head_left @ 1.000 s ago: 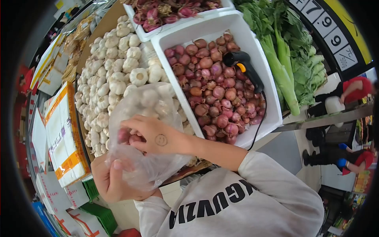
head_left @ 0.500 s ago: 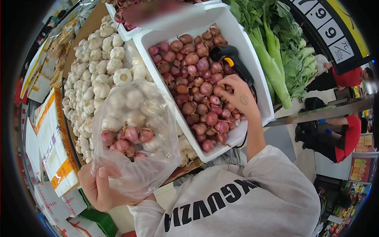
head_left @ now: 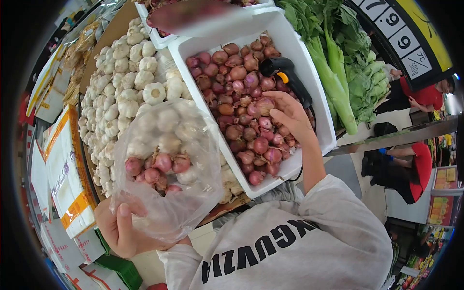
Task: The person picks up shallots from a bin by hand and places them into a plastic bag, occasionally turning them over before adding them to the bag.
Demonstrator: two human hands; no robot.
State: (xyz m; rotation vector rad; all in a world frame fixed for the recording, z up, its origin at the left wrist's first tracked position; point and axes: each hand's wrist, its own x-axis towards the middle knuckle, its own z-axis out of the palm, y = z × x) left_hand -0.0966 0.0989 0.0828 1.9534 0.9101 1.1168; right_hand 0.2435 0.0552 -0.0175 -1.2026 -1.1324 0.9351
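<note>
My left hand (head_left: 121,227) is closed on the edge of a clear plastic bag (head_left: 186,205). Several red shallots (head_left: 162,162) lie inside the bag, which hangs in front of the garlic. My right hand (head_left: 293,116) reaches over a white foam box (head_left: 285,173) full of loose shallots. Its thumb and fingertips close around a reddish shallot (head_left: 264,106) at the top of the pile. A black handheld device with a yellow trigger (head_left: 295,83) rests on the shallots, just beyond that hand.
Heaped garlic bulbs (head_left: 116,92) fill the left side. Leafy green stalks (head_left: 333,72) lie right of the box, near a price sign (head_left: 403,38). Taped white foam boxes (head_left: 67,169) stand at far left. Two people in red shirts (head_left: 418,166) are beyond a metal rail (head_left: 396,136).
My right hand's fingers have shifted and opened wider, now around a different-looking shallot slightly farther up-left. The left hand and bag stay nearly still. The people at right have changed posture.
</note>
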